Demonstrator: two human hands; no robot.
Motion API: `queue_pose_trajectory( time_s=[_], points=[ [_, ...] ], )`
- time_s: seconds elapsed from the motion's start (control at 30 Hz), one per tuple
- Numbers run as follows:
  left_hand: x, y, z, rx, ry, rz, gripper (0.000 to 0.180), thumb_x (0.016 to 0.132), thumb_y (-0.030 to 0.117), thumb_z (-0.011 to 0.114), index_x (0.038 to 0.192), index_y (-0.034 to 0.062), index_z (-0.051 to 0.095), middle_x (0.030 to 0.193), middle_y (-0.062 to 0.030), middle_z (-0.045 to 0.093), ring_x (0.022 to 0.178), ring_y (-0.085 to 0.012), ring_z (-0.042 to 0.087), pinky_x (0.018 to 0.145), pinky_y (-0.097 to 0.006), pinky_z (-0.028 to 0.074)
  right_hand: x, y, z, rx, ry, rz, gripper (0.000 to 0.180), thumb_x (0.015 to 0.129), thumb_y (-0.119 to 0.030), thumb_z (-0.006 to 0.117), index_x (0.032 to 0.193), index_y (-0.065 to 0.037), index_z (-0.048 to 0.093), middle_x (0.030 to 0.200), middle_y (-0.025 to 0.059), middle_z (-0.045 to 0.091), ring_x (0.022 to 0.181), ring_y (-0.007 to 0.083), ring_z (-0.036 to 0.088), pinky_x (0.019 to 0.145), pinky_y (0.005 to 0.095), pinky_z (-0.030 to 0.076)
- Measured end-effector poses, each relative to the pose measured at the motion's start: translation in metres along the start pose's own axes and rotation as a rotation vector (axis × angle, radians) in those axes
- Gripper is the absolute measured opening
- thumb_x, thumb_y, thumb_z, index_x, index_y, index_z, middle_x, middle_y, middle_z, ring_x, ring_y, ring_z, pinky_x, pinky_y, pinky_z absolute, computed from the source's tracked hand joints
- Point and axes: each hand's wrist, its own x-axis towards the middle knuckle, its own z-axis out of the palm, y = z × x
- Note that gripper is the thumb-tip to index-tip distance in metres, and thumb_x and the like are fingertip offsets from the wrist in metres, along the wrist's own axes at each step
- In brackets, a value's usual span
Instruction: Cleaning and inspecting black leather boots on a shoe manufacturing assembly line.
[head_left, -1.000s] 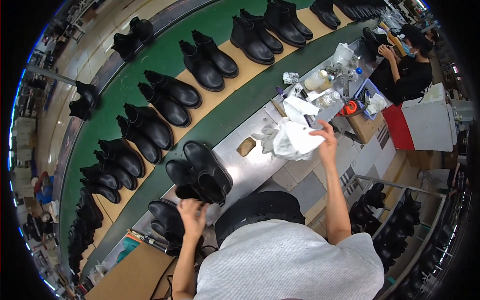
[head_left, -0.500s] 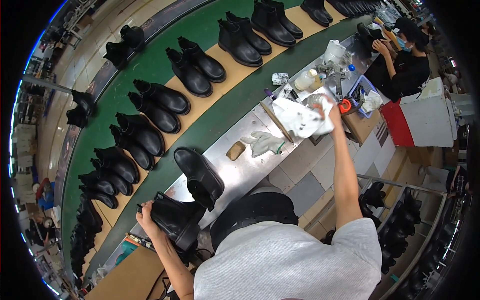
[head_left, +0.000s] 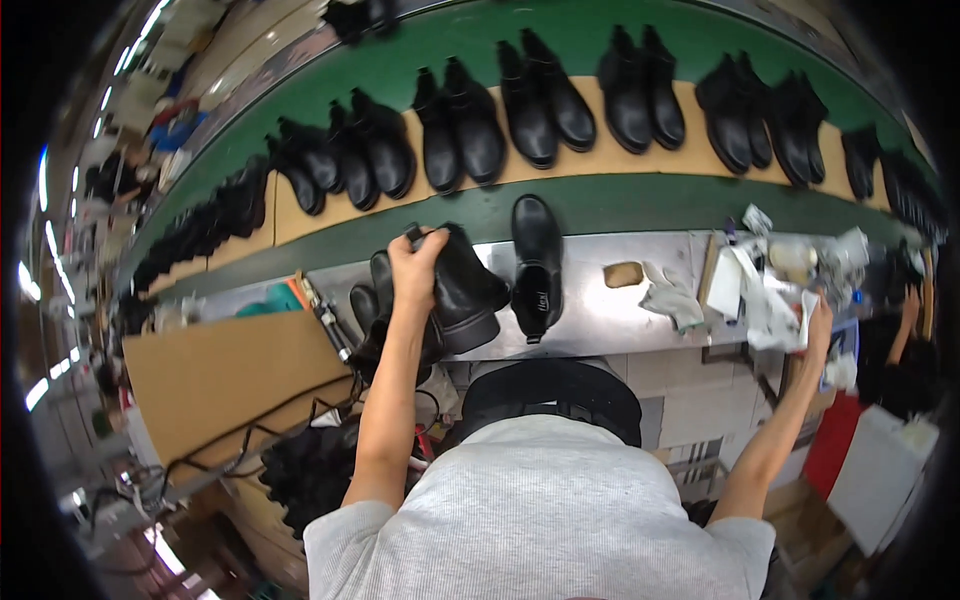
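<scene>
My left hand (head_left: 416, 262) is closed on the upper end of a black ankle boot (head_left: 466, 300), which is tilted over the metal worktop with its heel toward me. Beside it, a second black ankle boot (head_left: 537, 235) lies on the worktop, toe pointing away. Far to the right, my right hand (head_left: 819, 322) grips the edge of a white spotted cloth (head_left: 775, 318) that hangs in loose folds. Between the boots and the cloth are a brown block (head_left: 624, 275) and a pale glove (head_left: 672, 298). More black footwear (head_left: 368, 318) shows partly behind my left forearm.
Pairs of black boots (head_left: 460, 140) line a tan strip on the green conveyor (head_left: 590, 200) beyond the worktop (head_left: 595, 320). A cardboard sheet (head_left: 235, 375) and cables are at left. Bottles (head_left: 793, 262) crowd the right end, near a co-worker's arm (head_left: 905, 325).
The view has turned right, so the scene sits differently. My left hand has raised its boot over the worktop. My right hand still holds the cloth, now lower by the worktop's near edge.
</scene>
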Motion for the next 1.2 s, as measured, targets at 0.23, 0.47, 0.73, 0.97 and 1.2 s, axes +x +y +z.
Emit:
queue_pose_trajectory(
  time_s=[0.23,0.47,0.73,0.97,1.2],
  points=[
    [0.001,0.003,0.0,-0.12,0.013,0.014,0.021,0.075,0.002,0.061,0.058,0.0077,0.052,0.057,0.0083,0.047,0.05,-0.0018,0.04,0.046,-0.021,0.03,-0.267,-0.223,0.244,0.002,-1.06,-0.28,0.042,0.067,-0.001,0.062,0.108,-0.006,0.058,0.084,0.0033,0.062,0.075,0.0096,0.057,0.063,0.0227,0.045],
    [0.007,0.001,0.001,-0.119,-0.058,0.015,0.022,0.075,0.003,0.06,0.056,0.0071,0.051,0.055,0.0082,0.046,0.05,-0.0014,0.04,0.045,-0.021,0.029,-0.301,-0.253,0.342,0.018,-1.277,-0.338,0.036,0.068,0.006,0.054,0.104,0.002,0.055,0.086,0.0055,0.061,0.071,0.0067,0.055,0.061,0.0198,0.045],
    [0.025,-0.001,0.003,0.03,-0.1,0.018,0.017,0.072,0.005,0.059,0.056,0.0028,0.053,0.054,0.0067,0.048,0.051,-0.0015,0.041,0.044,-0.023,0.031,-0.311,-0.285,0.375,-0.161,-1.262,-0.578,0.02,0.068,0.0,0.065,0.081,0.004,0.051,0.07,0.0094,0.06,0.062,0.0126,0.054,0.056,0.0257,0.043],
    [0.039,0.002,0.008,0.104,-0.147,0.024,0.017,0.071,0.007,0.059,0.056,0.0008,0.053,0.053,0.0054,0.05,0.051,-0.0024,0.043,0.045,-0.024,0.034,-0.296,-0.269,0.396,-0.07,-1.355,-0.421,0.02,0.066,0.002,0.063,0.08,0.001,0.048,0.064,0.0058,0.055,0.059,0.0111,0.051,0.054,0.0266,0.04],
    [0.042,0.005,0.005,0.061,-0.06,-0.013,0.018,0.07,0.008,0.06,0.055,0.0003,0.055,0.053,0.0031,0.053,0.049,-0.004,0.046,0.045,-0.024,0.036,-0.31,-0.262,0.4,-0.085,-1.136,-0.63,0.014,0.067,0.003,0.061,0.075,0.001,0.049,0.06,0.0077,0.053,0.057,0.0126,0.051,0.053,0.0269,0.041]
  ],
)
